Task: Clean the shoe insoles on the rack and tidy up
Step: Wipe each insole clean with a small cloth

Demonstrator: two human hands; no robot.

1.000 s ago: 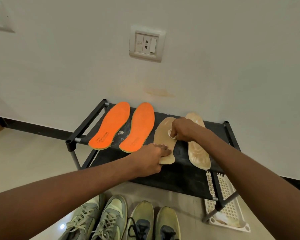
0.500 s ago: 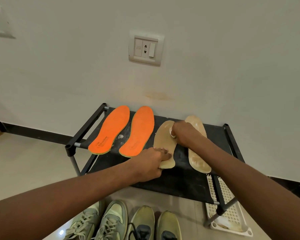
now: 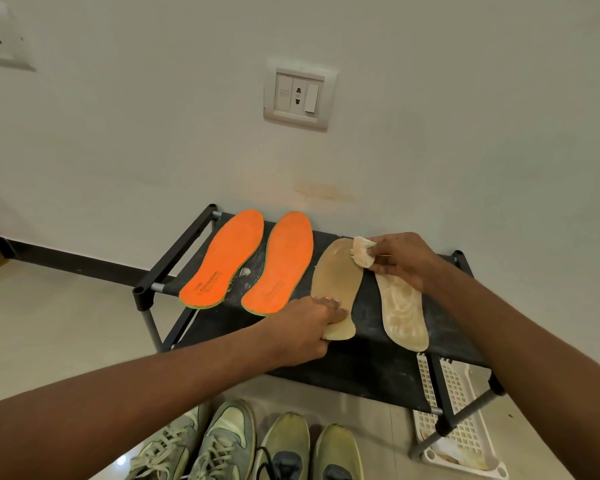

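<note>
Two orange insoles (image 3: pixel 227 256) (image 3: pixel 282 259) lie side by side on the left of the black shoe rack (image 3: pixel 368 368). Two tan insoles lie to their right. My left hand (image 3: pixel 305 329) holds the heel end of the left tan insole (image 3: pixel 338 278) down, its fingers curled over the edge. My right hand (image 3: pixel 400 259) pinches a crumpled whitish wipe (image 3: pixel 362 254) at the toe end of that insole, and it covers the top of the right tan insole (image 3: pixel 404 313).
The rack stands against a white wall with a switch plate (image 3: pixel 298 95). On the floor in front stand two pairs of shoes, greyish sneakers (image 3: pixel 205 445) and yellow-green ones (image 3: pixel 307 448). A white perforated plastic tray (image 3: pixel 458 420) lies under the rack's right end.
My right hand has lifted and turned at the toe end, so the wipe now shows between its fingers. My left hand stays on the heel.
</note>
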